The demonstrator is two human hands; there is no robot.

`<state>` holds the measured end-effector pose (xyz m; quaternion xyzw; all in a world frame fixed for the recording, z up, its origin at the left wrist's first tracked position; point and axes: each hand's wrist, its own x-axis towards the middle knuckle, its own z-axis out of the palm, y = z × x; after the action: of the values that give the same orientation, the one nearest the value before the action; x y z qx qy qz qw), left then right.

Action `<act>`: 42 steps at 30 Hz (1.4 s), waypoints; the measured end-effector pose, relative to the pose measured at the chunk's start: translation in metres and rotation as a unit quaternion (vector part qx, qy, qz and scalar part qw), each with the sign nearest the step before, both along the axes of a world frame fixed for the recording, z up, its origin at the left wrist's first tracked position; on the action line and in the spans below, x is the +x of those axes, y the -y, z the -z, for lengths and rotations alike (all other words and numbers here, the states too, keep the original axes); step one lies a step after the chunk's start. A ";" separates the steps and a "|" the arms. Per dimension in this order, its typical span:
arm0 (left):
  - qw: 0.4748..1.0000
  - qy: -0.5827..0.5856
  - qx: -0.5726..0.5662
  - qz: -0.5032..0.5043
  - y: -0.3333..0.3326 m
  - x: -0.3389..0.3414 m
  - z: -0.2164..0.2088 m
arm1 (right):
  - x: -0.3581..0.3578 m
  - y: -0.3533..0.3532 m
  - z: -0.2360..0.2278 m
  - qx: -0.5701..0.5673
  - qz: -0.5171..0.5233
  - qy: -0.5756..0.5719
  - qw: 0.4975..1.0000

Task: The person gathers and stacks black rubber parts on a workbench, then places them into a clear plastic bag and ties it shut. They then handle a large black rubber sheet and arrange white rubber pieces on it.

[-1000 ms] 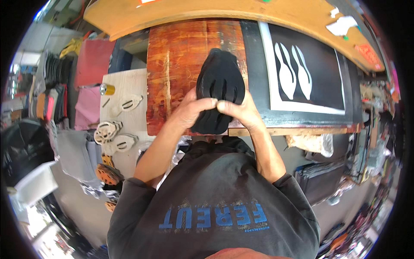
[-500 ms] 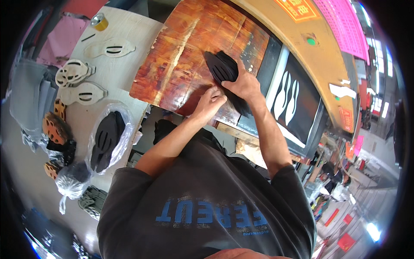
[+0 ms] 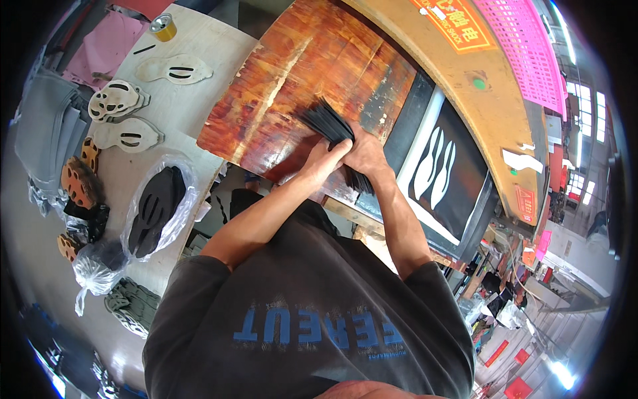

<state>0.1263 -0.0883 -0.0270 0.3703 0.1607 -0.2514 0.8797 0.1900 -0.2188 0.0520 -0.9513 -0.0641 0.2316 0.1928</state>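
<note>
In the head view, the left hand [image 3: 324, 161] and the right hand [image 3: 365, 154] are both closed around a stack of thin black pieces [image 3: 327, 121] at the centre of the frame, its upper edges fanned, over a worn orange-brown board [image 3: 266, 100]. At upper left, a gold-coloured can [image 3: 163, 28] stands near a pale sole-shaped piece [image 3: 154, 68]; below them lies a clear plastic bag [image 3: 189, 197]

The light is bright and daylight-like over the middle; at the right side, the windows [image 3: 583, 110] and a lamp [image 3: 563, 374] glow almost pure white; the reddish board [image 3: 246, 110] shows a glossy shine, with a dark patch, shadow or reflection, beside the left hand [image 3: 325, 158]; the black stack [image 3: 325, 121] is slightly blurred; straight edges bend strongly toward the black rim.
</note>
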 end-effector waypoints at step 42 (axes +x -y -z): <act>0.861 0.419 0.285 -0.041 -0.023 0.027 -0.062 | -0.019 0.052 -0.007 0.553 0.034 0.086 0.828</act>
<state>0.1532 -0.0654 0.0345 0.6683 -0.1432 0.0200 0.7297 0.1715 -0.2705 0.0592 -0.7032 -0.1654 0.0678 0.6882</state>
